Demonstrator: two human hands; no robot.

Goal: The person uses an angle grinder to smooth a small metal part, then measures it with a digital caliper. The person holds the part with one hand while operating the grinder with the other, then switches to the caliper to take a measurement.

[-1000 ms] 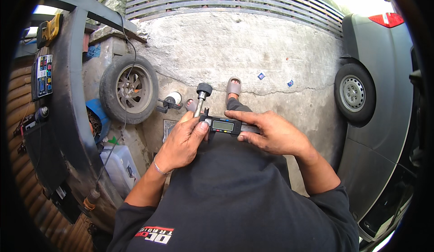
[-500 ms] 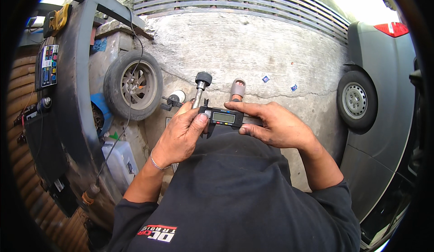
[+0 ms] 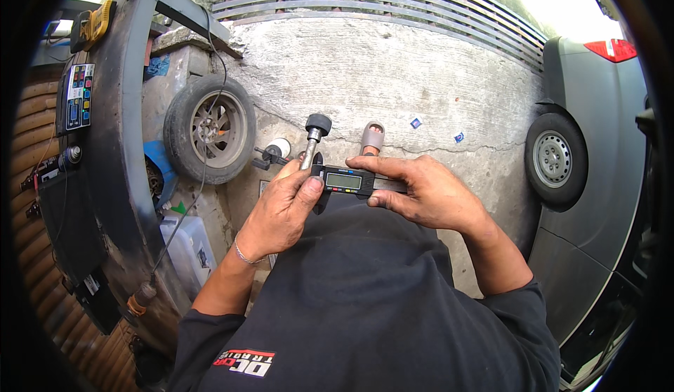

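My left hand (image 3: 283, 206) grips a metal shaft with a black round head (image 3: 314, 136), held upright in front of my chest. My right hand (image 3: 423, 190) holds a black digital caliper (image 3: 348, 181) level, its small grey screen facing up. The caliper's jaws sit against the shaft just above my left thumb. My left thumb rests on the caliper body beside the screen. A thin bracelet circles my left wrist.
A loose car wheel (image 3: 209, 138) leans against a low concrete block at the left. A grey car (image 3: 588, 181) stands at the right with its rear wheel near. A sandalled foot (image 3: 372, 139) shows on the cracked concrete floor. A dark steel post (image 3: 112, 181) and a plastic container (image 3: 186, 248) are at the left.
Both hands with the shaft and the caliper stay together. The view has shifted slightly, and the hands sit a little lower and nearer to my chest.
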